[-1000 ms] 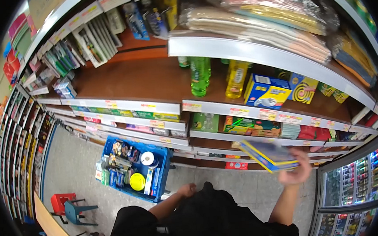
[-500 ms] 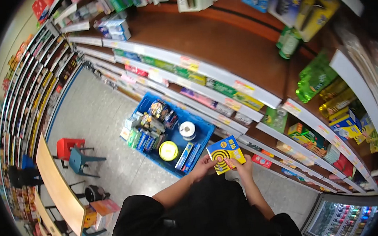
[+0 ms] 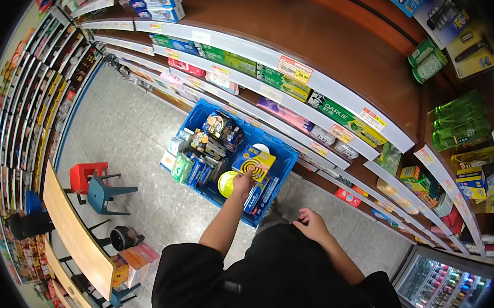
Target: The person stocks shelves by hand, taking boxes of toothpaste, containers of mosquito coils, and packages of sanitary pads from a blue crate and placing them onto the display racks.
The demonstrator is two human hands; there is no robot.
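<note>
The left hand (image 3: 243, 184) is holding a yellow and blue box (image 3: 257, 158) with a black coil picture, its thumb and fingers clamping on the lower edge. This box is lying over the blue crate (image 3: 285, 160), within its outline; because the view is from above, I cannot be sure whether it is touching the goods under it. From the left hand, a round yellow tub (image 3: 225, 184) is sitting just beside, at nine o'clock, and a slim blue box (image 3: 254, 194) is standing at four o'clock. A white round thing (image 3: 262, 148) is showing partly behind the held box. Toward eleven o'clock from that box, dark packages (image 3: 216, 125) are filling the far corner of the crate.

The right hand (image 3: 313, 225) is hanging at four o'clock from the left one — its fingers are bending a little and staying apart, near the dark clothing.

From the crate, a row of green toothpaste boxes (image 3: 336, 113) is lining the shelf at two o'clock, and a blue stool (image 3: 109, 197) is standing at eight o'clock — well apart, on the floor.
</note>
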